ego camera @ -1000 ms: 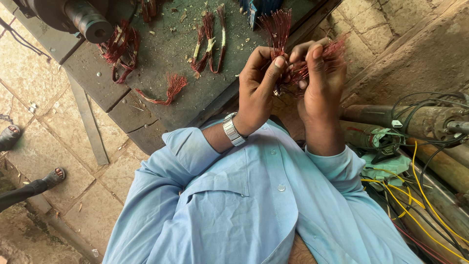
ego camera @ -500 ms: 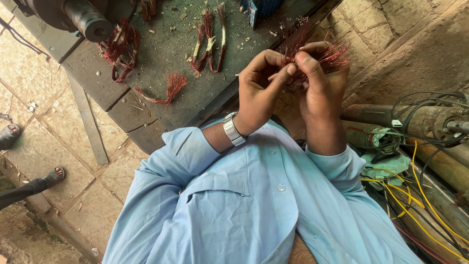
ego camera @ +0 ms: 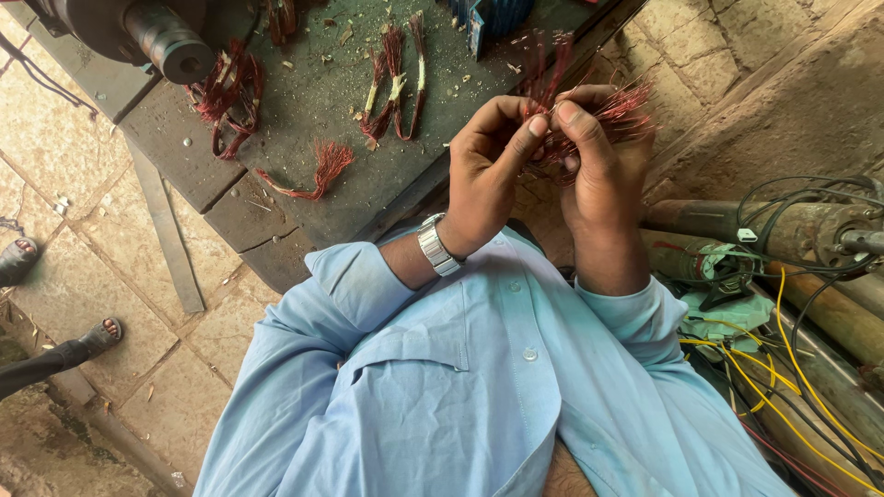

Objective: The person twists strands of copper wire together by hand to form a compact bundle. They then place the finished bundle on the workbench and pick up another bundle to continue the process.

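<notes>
My left hand (ego camera: 486,175) and my right hand (ego camera: 597,175) meet in front of me, both gripping one bunch of thin red copper wire (ego camera: 619,109). Its frayed ends fan out above and to the right of my fingers. A silver watch (ego camera: 436,247) sits on my left wrist, and light blue sleeves cover both arms. Just beyond my hands lies a dark metal work plate (ego camera: 313,110). On it rest other red wire bundles: a looped one (ego camera: 226,97), a pair with pale sleeves (ego camera: 394,81) and a small frayed one (ego camera: 318,170).
A dark motor shaft (ego camera: 170,46) juts over the plate's far left corner. Rusty cylindrical pump bodies (ego camera: 783,230) with black and yellow cables (ego camera: 792,368) lie at my right. Another person's sandalled feet (ego camera: 101,336) stand on the stone floor at left.
The wire bunch stood upright above my fingers; now it is pulled down and folded between both hands, its ends fanning to the right. My hands have stayed in place.
</notes>
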